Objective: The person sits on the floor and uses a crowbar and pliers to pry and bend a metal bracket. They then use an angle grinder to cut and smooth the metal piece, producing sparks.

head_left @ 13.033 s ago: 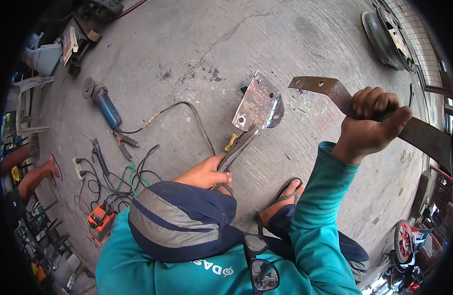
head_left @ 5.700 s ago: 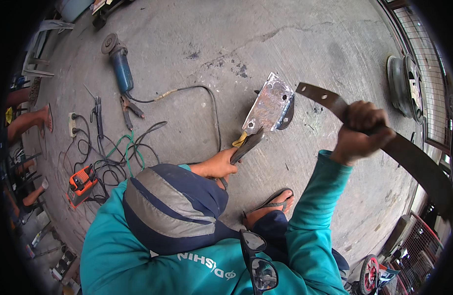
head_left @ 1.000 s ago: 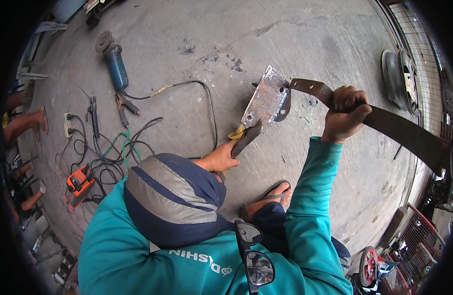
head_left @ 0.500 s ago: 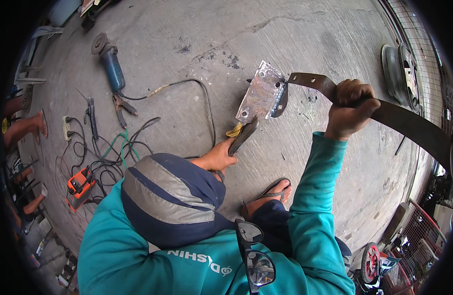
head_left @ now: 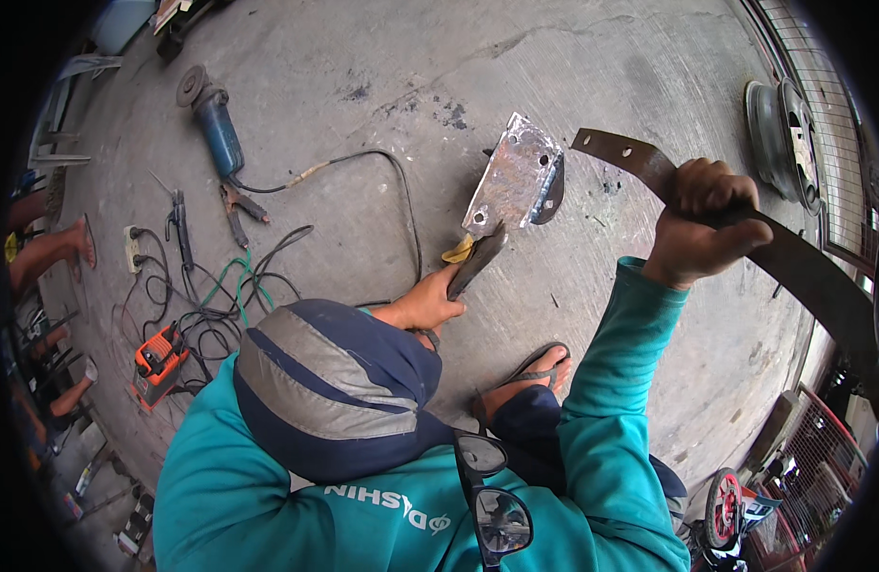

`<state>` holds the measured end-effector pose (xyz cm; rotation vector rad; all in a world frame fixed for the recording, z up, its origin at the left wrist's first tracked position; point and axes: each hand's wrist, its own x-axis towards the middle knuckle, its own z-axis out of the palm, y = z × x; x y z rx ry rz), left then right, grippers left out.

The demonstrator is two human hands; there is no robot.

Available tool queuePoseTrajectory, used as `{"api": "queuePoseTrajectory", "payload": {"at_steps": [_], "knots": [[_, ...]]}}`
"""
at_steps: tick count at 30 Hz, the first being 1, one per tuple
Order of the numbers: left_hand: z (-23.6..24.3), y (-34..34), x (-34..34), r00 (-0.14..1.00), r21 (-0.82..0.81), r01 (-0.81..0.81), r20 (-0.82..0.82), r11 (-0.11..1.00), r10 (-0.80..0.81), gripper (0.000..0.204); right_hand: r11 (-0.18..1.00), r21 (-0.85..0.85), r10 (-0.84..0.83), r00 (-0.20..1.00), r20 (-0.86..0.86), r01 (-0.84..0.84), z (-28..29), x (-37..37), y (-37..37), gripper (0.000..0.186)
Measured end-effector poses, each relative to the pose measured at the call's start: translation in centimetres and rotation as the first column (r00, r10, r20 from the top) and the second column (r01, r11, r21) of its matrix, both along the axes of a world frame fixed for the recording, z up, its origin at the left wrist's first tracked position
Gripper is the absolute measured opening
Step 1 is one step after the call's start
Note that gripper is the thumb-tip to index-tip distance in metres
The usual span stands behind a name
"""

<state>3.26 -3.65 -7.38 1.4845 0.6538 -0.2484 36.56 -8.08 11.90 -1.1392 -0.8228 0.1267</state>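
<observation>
My left hand (head_left: 432,300) grips a dark steel handle (head_left: 473,262), with a yellow piece (head_left: 456,252) beside it. The handle runs up to a rusty welded plate (head_left: 506,176) with holes and a curved dark part at its right side, low over or on the concrete. My right hand (head_left: 702,224) is closed round a long, bent flat steel bar (head_left: 811,286). The bar's end with two holes hangs just right of the plate's upper corner, apparently apart from it. Navy-and-grey fabric (head_left: 335,391) covers much of my left forearm.
A blue angle grinder (head_left: 215,129), a clamp (head_left: 237,214), an electrode holder (head_left: 180,234), tangled cables, a power strip (head_left: 132,250) and an orange machine (head_left: 158,367) lie leftward. A co-worker's bare leg (head_left: 44,257) is at far left. A wheel rim (head_left: 783,143) and mesh fencing stand right.
In the last second my right hand and the bar have shifted rightward, the bar's holed end moving from the plate's corner slightly up and away. My left hand keeps its grip on the handle.
</observation>
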Motion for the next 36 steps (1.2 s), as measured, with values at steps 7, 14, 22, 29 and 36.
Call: {"api": "queuePoseTrajectory", "payload": {"at_steps": [7,14,22,29,36], "knots": [[-0.3,-0.3,0.1,0.999,0.079,-0.023,0.051,0.997,0.020,0.066,0.996,-0.090,0.000,1.000,-0.026,-0.002,-2.8,-0.4,0.1,0.073],[-0.2,-0.1,-0.1,0.999,0.038,-0.014,0.041,0.999,0.012,0.071,0.998,0.041,0.039,0.998,-0.045,-0.037,-0.1,-0.4,0.5,0.074],[0.8,0.2,0.7,1.000,0.031,-0.010,0.009,0.999,0.009,0.070,0.999,-0.043,0.002,1.000,-0.016,-0.003,-1.8,0.0,0.6,0.073],[0.4,0.0,0.6,0.999,0.068,0.025,0.026,0.997,-0.027,0.071,0.998,-0.058,-0.003,1.000,-0.012,0.002,-3.7,-0.3,0.3,0.067],[-0.8,-0.6,-0.1,0.997,0.092,-0.035,0.068,0.995,0.029,0.072,0.999,-0.033,-0.009,1.000,-0.021,0.008,-0.8,-0.2,0.5,0.073]]}}
